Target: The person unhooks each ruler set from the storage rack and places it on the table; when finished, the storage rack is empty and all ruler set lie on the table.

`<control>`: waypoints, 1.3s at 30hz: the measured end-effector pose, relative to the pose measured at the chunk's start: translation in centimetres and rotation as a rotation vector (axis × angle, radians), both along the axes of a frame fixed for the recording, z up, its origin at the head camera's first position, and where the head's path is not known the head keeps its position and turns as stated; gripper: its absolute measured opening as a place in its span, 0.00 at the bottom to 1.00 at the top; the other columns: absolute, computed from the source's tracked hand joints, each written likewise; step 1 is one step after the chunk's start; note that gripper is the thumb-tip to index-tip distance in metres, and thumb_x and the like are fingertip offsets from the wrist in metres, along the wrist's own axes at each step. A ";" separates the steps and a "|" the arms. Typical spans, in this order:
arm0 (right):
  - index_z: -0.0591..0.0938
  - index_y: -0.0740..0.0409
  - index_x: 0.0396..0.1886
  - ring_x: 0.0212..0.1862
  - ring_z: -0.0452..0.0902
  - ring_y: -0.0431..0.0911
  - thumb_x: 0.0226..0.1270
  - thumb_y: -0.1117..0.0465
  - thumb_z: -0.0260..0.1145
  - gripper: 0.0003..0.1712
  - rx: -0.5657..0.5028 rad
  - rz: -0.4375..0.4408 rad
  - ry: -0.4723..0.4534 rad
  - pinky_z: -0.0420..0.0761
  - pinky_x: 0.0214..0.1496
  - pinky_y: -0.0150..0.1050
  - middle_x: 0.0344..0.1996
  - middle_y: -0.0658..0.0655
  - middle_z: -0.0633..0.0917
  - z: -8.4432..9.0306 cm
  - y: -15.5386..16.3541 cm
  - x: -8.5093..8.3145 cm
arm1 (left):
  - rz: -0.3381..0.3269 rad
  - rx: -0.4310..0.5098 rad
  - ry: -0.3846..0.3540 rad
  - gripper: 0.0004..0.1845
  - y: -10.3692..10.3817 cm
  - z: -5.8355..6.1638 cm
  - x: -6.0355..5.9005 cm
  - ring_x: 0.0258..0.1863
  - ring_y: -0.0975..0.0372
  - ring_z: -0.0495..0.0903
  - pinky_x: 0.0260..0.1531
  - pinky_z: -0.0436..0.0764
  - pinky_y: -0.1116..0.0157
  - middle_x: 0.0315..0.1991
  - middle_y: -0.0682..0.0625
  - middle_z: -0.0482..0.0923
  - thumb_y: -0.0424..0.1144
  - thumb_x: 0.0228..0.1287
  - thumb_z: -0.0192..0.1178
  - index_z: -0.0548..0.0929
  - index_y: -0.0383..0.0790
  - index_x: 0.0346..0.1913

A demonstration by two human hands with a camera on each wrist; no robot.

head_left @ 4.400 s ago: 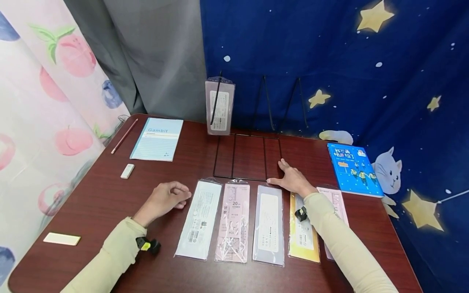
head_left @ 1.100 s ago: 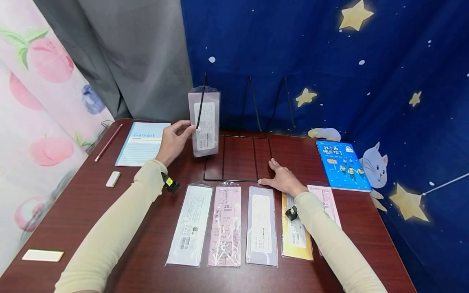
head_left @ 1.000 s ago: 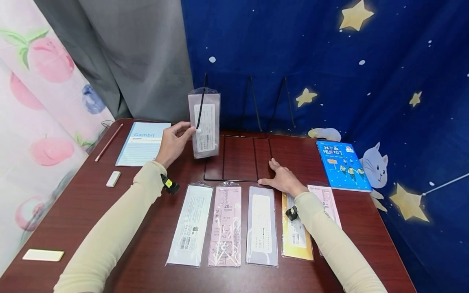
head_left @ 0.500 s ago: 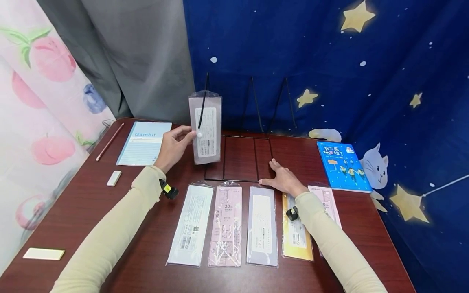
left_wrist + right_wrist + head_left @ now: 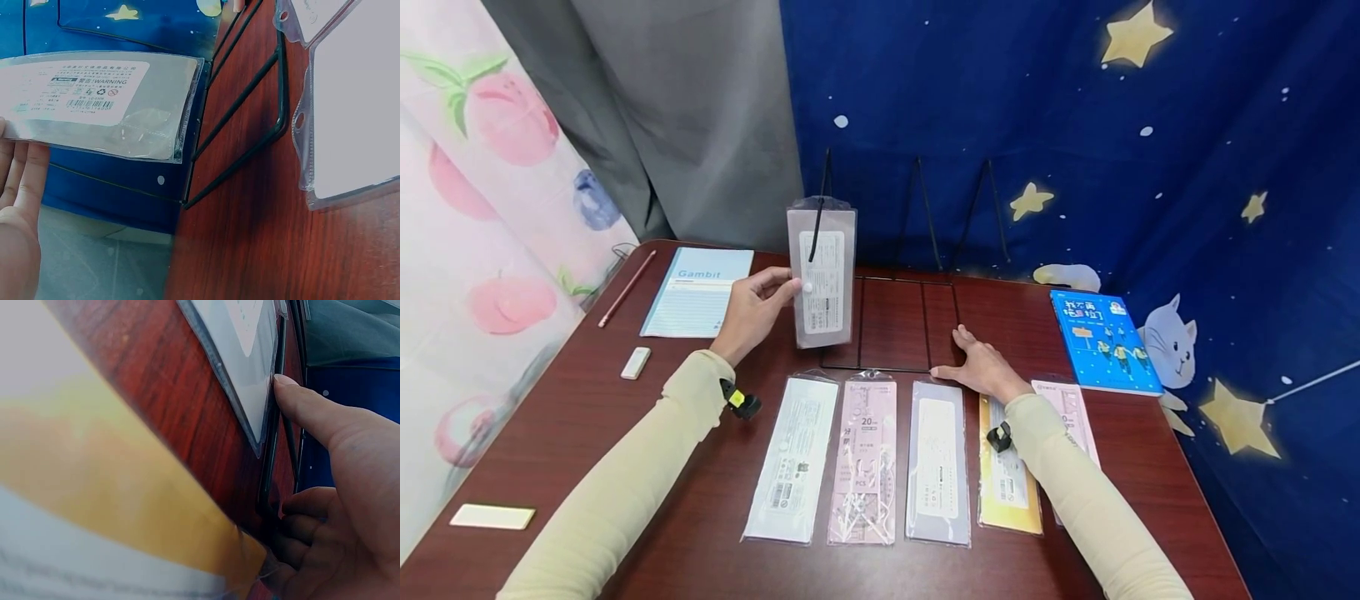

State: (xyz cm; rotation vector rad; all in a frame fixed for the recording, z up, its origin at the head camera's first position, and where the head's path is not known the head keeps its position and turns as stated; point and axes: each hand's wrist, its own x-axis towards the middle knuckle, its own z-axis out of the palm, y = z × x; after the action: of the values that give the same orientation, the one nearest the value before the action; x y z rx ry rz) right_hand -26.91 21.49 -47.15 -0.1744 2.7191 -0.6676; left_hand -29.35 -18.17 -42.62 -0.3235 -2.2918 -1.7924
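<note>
One clear plastic ruler packet (image 5: pixel 822 275) stands in the black wire rack (image 5: pixel 891 321), pinched by the left hand (image 5: pixel 752 310), while the flat, open-fingered right hand (image 5: pixel 981 371) steadies the rack and five flat packets (image 5: pixel 865 458) wait on the worktop (image 5: pixel 587 417).

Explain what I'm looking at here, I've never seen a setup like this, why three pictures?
One person wears three cameras: one on the head looking down, one on each wrist. In the head view, the left hand holds an upright ruler packet by its edge at a black wire rack. The right hand rests flat on the rack's front corner. Five more flat packets lie in a row on the wooden table, with a Gambit notebook, a blue book, a pencil and an eraser.
</note>
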 end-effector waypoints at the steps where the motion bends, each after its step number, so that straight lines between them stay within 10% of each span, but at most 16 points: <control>1: 0.51 0.55 0.85 0.84 0.46 0.62 0.65 0.33 0.71 0.62 -0.003 -0.001 0.001 0.58 0.81 0.63 0.86 0.56 0.46 0.0 0.0 0.0 | 0.001 -0.001 -0.001 0.20 0.0 0.0 0.2 0.42 0.72 0.86 0.49 0.87 0.68 0.50 0.40 0.87 0.47 0.72 0.66 0.87 0.35 0.56; 39: 0.51 0.55 0.85 0.84 0.45 0.63 0.65 0.33 0.71 0.62 -0.017 -0.003 -0.005 0.56 0.81 0.64 0.86 0.56 0.46 -0.1 -0.1 0.0 | -0.045 -0.017 0.004 0.17 -1.2 -0.3 5.8 0.36 0.71 0.85 0.42 0.86 0.74 0.38 0.65 0.85 0.43 0.73 0.66 0.87 0.33 0.55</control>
State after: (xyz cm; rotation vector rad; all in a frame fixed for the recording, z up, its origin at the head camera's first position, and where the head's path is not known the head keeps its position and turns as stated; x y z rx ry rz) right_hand -26.88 21.44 -47.26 -0.1727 2.7104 -0.6908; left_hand -23.57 -19.35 -42.87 -0.3840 -2.3166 -1.7923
